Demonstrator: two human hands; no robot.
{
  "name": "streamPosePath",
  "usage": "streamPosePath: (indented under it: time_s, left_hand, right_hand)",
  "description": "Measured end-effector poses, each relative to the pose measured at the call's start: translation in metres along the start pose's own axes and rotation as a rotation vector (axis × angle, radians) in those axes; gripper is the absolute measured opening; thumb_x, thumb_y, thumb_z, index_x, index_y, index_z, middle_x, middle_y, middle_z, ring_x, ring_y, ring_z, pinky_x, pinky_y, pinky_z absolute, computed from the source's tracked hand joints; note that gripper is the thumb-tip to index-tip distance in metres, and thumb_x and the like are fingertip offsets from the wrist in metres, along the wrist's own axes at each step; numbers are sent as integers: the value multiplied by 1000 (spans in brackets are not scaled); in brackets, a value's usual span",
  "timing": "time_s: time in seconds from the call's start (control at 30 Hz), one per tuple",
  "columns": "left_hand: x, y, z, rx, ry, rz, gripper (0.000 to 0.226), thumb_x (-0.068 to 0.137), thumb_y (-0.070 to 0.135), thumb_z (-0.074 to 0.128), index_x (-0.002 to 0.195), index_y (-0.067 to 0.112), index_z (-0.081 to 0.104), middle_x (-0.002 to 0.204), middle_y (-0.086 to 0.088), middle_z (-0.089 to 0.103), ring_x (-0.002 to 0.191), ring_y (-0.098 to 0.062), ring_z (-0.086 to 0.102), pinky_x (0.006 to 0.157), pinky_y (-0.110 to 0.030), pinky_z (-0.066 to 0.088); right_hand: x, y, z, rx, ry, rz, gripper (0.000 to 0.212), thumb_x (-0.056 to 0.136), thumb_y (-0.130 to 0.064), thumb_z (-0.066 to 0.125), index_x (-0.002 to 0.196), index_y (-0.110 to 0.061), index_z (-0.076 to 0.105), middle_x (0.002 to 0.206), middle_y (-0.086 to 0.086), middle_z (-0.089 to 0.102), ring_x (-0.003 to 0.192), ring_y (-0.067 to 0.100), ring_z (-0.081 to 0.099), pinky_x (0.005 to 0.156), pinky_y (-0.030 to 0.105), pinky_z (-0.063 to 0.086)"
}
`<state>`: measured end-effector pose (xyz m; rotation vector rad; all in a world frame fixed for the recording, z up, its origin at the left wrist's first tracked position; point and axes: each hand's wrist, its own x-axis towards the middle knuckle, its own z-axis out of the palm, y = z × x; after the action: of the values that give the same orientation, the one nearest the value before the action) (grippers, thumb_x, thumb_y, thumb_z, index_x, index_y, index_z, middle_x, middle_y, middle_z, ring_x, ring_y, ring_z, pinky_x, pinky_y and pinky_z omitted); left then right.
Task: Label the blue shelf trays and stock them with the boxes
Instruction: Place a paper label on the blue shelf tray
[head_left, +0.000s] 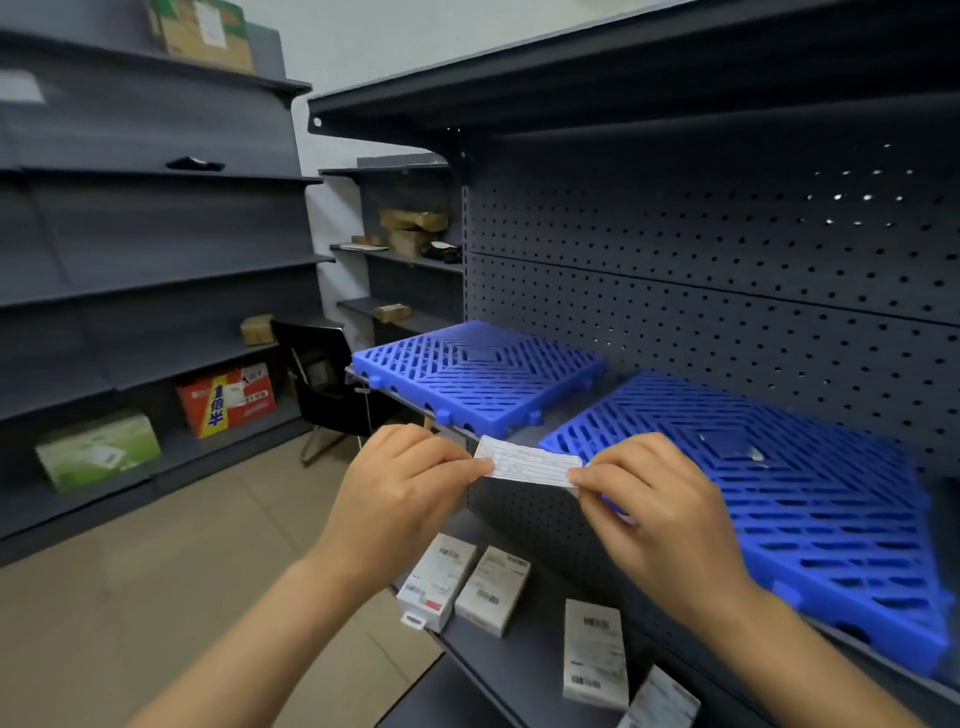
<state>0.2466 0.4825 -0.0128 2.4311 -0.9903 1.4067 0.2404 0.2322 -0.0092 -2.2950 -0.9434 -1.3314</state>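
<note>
Your left hand (400, 483) pinches the left end of a small white label (530, 461) between thumb and fingers. The label is stretched flat in the air between both hands, in front of the shelf edge. It looks thin and light, like paper, so it will bend and may stick to itself. Hold it only by the ends, the way you do now, and keep it flat.

Behind the label sits the far blue tray (478, 371), lying on the dark shelf (550, 415). It is bare, with no boxes on it.

Your right hand (657, 512) pinches the right end of the label. There may be a bit of backing under your fingers, but it is too small to tell.

Just right of it is the near blue tray (769, 499), also on that shelf and also bare. The trays look stiff and hard, full of slots.

Lower down, on the shelf below, lie the small white boxes (595, 652). There are at least four. They look light and easy to pick up by their sides. None is in a tray yet.
</note>
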Motion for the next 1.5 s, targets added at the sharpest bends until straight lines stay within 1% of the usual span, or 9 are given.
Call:
streamPosePath:
  time_s: [0.17, 0.37, 0.6, 0.73, 0.8, 0.97, 1.1, 1.27, 1.5]
  left_hand:
    - [0, -46, 23, -13, 13, -26, 16, 85, 16, 67, 100, 18, 73, 90, 3, 69, 79, -16, 60, 70, -28, 45]
    - [-1, -105, 49, -56, 30, -24, 16, 83, 13, 71, 98, 16, 74, 89, 2, 69, 77, -21, 62, 66, -34, 46]
    - [-2, -187, 79, -169, 21, 18, 16, 82, 8, 68, 96, 14, 73, 88, 2, 69, 77, -20, 62, 66, -34, 45]
    - [-1, -231, 99, -247, -27, 38, 14, 86, 15, 65, 97, 15, 74, 90, 4, 69, 78, -15, 61, 70, -28, 45]
    - [0, -245, 108, -318, -21, 33, 13, 86, 19, 65, 94, 15, 74, 88, 5, 68, 77, -14, 62, 69, -29, 47]
    - [3, -270, 129, -442, -21, 45, 15, 88, 23, 63, 90, 15, 75, 86, 5, 69, 75, -15, 63, 65, -35, 50]
    - [-1, -282, 141, -517, -92, 40, 17, 90, 29, 60, 93, 19, 74, 88, 8, 66, 78, -14, 59, 68, -32, 48]
    - [-1, -286, 142, -553, -143, 36, 25, 91, 38, 54, 97, 23, 73, 90, 11, 64, 81, -11, 57, 68, -30, 48]
    - [1, -286, 143, -582, -149, 4, 24, 87, 38, 57, 94, 22, 74, 86, 10, 65, 80, -13, 57, 66, -33, 49]
  right_hand:
    - [23, 10, 45, 0, -30, 11, 4, 83, -16, 66, 84, -14, 69, 81, -3, 63, 75, 20, 54, 63, 33, 47]
    - [46, 11, 92, -21, -101, 74, 9, 85, -21, 62, 86, -16, 69, 83, -7, 64, 79, 17, 55, 65, 31, 47]
    - [79, 1, 158, -90, -149, 184, 6, 82, -15, 69, 86, -19, 67, 80, -10, 62, 78, 17, 54, 66, 30, 47]
    - [98, -3, 193, -150, -138, 257, 4, 81, -16, 67, 83, -20, 67, 78, -10, 62, 76, 17, 54, 65, 30, 47]
    - [104, -5, 207, -182, -147, 292, 5, 80, -18, 63, 81, -21, 67, 76, -12, 61, 76, 16, 54, 65, 29, 46]
    - [111, -13, 221, -271, -204, 398, 21, 87, -30, 50, 87, -23, 70, 79, -13, 65, 78, 14, 58, 67, 26, 48]
    - [115, -16, 218, -274, -316, 488, 27, 89, -34, 43, 94, -28, 69, 85, -19, 64, 82, 7, 57, 68, 19, 44]
    - [114, -21, 217, -257, -368, 530, 28, 89, -34, 44, 98, -26, 69, 96, -18, 65, 91, 6, 57, 74, 22, 48]
    - [120, -30, 219, -294, -398, 602, 38, 88, -54, 44, 101, -27, 68, 99, -18, 63, 94, 4, 54, 78, 21, 45]
